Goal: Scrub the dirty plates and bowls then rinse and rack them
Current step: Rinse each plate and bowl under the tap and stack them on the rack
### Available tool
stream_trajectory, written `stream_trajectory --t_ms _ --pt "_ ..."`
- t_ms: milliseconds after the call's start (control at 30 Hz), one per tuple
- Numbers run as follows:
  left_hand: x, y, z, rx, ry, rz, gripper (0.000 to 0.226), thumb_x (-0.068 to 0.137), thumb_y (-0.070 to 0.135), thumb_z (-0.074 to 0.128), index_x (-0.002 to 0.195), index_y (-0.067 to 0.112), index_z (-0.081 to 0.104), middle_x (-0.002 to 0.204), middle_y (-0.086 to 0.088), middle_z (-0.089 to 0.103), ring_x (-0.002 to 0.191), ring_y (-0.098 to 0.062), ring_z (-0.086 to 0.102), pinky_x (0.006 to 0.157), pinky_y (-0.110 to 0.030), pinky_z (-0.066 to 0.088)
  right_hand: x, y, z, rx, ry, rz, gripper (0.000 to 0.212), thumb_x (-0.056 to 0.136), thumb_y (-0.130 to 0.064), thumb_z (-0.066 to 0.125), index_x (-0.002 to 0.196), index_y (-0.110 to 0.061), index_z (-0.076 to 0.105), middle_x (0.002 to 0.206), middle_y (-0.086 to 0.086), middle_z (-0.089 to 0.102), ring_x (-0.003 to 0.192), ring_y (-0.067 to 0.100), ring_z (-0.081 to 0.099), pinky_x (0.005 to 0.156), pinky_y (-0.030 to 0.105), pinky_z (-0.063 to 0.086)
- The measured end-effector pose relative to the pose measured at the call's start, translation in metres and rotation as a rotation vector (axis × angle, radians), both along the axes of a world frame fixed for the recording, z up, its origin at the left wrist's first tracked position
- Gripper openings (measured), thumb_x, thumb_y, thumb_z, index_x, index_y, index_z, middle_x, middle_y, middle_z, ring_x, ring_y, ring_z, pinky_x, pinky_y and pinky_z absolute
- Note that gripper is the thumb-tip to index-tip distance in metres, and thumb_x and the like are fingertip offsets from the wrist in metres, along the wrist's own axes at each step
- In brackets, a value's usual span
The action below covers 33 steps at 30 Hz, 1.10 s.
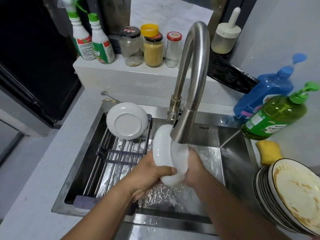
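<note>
Steel sink [230,163]: left hand [147,174] and right hand [194,167] both grip a white bowl [162,153] under the faucet [183,129] (water apparently running); turn it slowly, rinsing every side.

My hands [173,172] hold a bowl [164,153] under the faucet [188,80], over the sink [233,170]. A rack [119,156] spans the sink's left, carrying one plate [127,121]. Stacked plates [290,193] sit on the bench [34,179] at right, a sponge [268,152] behind them.
</note>
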<state>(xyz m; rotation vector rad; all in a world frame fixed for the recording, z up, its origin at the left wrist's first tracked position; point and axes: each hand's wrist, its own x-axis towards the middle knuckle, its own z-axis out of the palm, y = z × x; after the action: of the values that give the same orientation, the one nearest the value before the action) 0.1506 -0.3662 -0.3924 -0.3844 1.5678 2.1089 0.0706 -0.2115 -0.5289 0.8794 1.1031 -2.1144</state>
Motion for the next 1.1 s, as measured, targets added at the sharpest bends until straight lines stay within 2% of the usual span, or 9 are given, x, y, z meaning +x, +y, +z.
stream_trajectory --t_ms 100,233,367,433,567,667,800,967,1100 --pt "-0.003 -0.008 0.011 -0.171 0.038 -0.249 0.058 0.081 -0.014 0.072 0.121 0.026 0.060 0.105 0.001 0.076 0.094 -0.009 0.073 0.073 -0.025 0.058 -0.034 0.012 -0.013 0.290 0.003 0.092 0.084 0.065 -0.078 0.070 0.129 -0.023 0.067 0.133 0.014 0.065 0.120 0.039 0.063 0.106 0.058 0.044" --pt "-0.014 -0.005 0.012 -0.308 0.030 -0.330 0.054 0.079 -0.005 0.076 0.112 0.034 0.058 0.108 0.001 0.074 0.100 -0.015 0.071 0.086 -0.039 0.061 -0.026 -0.018 0.086 0.551 0.308 0.226 0.026 0.098 -0.039 0.061 0.095 -0.015 0.071 0.100 0.014 0.072 0.103 0.036 0.067 0.099 0.048 0.051" --pt "-0.021 0.005 0.003 -0.409 0.006 -0.312 0.039 0.079 -0.004 0.076 0.100 0.026 0.064 0.094 -0.003 0.075 0.083 -0.014 0.073 0.073 -0.033 0.061 -0.001 -0.051 0.109 0.914 0.444 0.620 0.053 0.083 -0.067 0.057 0.119 -0.028 0.062 0.116 0.006 0.065 0.108 0.030 0.064 0.097 0.046 0.052" --pt "-0.020 0.007 -0.002 -0.417 -0.013 -0.279 0.028 0.078 -0.006 0.075 0.095 0.015 0.068 0.086 -0.008 0.076 0.074 -0.019 0.073 0.065 -0.033 0.060 0.004 -0.059 0.112 1.095 0.625 0.873 0.041 0.097 -0.050 0.042 0.127 -0.025 0.054 0.123 0.009 0.063 0.114 0.033 0.061 0.102 0.048 0.047" --pt "-0.012 -0.003 -0.008 -0.095 -0.128 -0.153 0.053 0.077 -0.016 0.071 0.121 0.013 0.063 0.104 -0.014 0.076 0.100 -0.033 0.073 0.080 -0.043 0.060 -0.014 -0.051 0.111 0.828 0.493 0.745 0.043 0.099 -0.035 0.050 0.132 -0.007 0.057 0.131 0.017 0.060 0.128 0.035 0.053 0.104 0.038 0.046" --pt "-0.004 -0.009 -0.008 0.129 -0.144 -0.079 0.062 0.078 -0.018 0.070 0.131 0.014 0.061 0.115 -0.015 0.073 0.107 -0.031 0.071 0.086 -0.044 0.060 -0.023 -0.029 0.113 0.546 0.314 0.552 0.047 0.083 -0.033 0.081 0.118 -0.005 0.067 0.110 0.018 0.064 0.105 0.029 0.065 0.073 0.022 0.050" --pt "-0.004 -0.009 -0.011 0.323 -0.166 0.116 0.059 0.080 -0.010 0.074 0.133 0.011 0.059 0.124 -0.021 0.070 0.116 -0.040 0.067 0.089 -0.057 0.058 -0.011 -0.017 0.098 1.061 0.289 0.634 0.037 0.103 -0.031 0.052 0.134 -0.010 0.054 0.129 0.014 0.062 0.119 0.036 0.059 0.090 0.034 0.047" --pt "-0.008 -0.006 -0.008 0.389 -0.196 0.235 0.049 0.087 0.001 0.066 0.135 0.009 0.057 0.122 -0.022 0.071 0.112 -0.038 0.070 0.082 -0.055 0.061 0.008 -0.042 0.098 0.959 0.302 0.565 0.111 0.058 -0.092 0.032 0.136 -0.017 0.056 0.132 0.012 0.060 0.121 0.034 0.057 0.107 0.046 0.044" --pt "-0.004 -0.011 -0.006 0.376 -0.183 0.144 0.056 0.086 -0.005 0.066 0.138 0.011 0.054 0.125 -0.023 0.070 0.111 -0.038 0.070 0.077 -0.052 0.063 0.005 -0.043 0.109 1.024 0.238 0.571 0.104 0.065 -0.093 0.038 0.137 -0.019 0.052 0.134 0.013 0.059 0.120 0.035 0.058 0.103 0.041 0.044"
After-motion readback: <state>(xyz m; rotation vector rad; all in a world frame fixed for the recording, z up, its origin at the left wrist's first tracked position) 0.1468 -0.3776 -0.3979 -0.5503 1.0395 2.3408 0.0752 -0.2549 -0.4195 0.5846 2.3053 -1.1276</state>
